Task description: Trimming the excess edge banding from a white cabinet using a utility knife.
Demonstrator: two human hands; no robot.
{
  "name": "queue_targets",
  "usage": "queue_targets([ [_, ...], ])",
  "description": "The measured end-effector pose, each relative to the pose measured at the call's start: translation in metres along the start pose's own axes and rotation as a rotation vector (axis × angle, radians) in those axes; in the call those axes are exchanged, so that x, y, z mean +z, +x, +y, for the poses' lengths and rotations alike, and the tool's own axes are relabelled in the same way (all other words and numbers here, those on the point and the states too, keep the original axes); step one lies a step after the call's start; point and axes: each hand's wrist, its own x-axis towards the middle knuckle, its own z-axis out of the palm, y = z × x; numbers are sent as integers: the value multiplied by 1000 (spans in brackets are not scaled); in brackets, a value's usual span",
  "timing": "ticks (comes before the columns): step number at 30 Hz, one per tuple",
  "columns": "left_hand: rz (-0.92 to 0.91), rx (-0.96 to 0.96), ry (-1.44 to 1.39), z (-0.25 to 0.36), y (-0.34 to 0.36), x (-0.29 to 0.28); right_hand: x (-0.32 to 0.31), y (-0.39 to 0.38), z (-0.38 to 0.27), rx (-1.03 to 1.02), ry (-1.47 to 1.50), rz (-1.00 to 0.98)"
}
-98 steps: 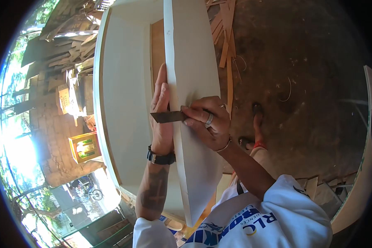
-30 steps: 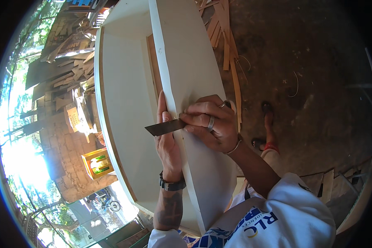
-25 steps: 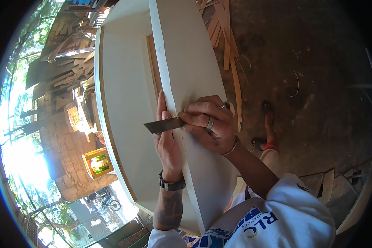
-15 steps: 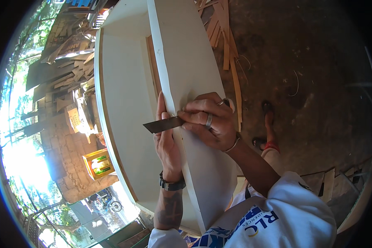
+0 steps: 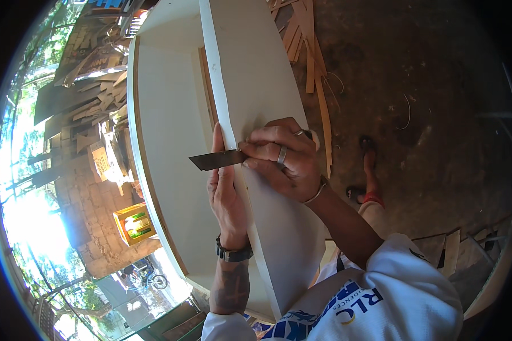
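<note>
A long white cabinet-like box stretches away in front of me, with a white panel along its right side. My right hand grips a knife with a flat dark blade and a slanted tip. The blade lies across the panel's narrow edge and points left. Most of its handle is hidden in my fingers. My left hand rests along the inner side of that edge, fingers stretched forward, partly behind the blade. Its thumb is close to the blade's near side; I cannot tell whether they touch.
Wood strips lie on the dark floor to the right. A person's leg shows there too. Beyond the box's left side are a yellow crate, a heap of wood scraps and a bicycle.
The blade and my right hand have shifted slightly forward and left along the panel edge. My left hand has moved a little forward too, its fingers still stretched out.
</note>
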Motion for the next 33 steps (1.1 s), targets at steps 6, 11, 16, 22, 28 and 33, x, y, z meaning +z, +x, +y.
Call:
queue_targets([
  [6,19,1,-6,1,2,2,2,2,1,1,9,11],
  [11,30,-3,3,4,0,3,3,3,4,-4,9,14],
  [16,55,-21,50,4,1,4,5,3,5,16,32,21],
  [22,70,-31,100,3,2,3,7,1,6,59,72,22],
  [28,59,-20,85,5,1,5,9,3,7,65,90,31],
  [33,79,-59,93,6,1,4,11,13,13,65,66,55],
])
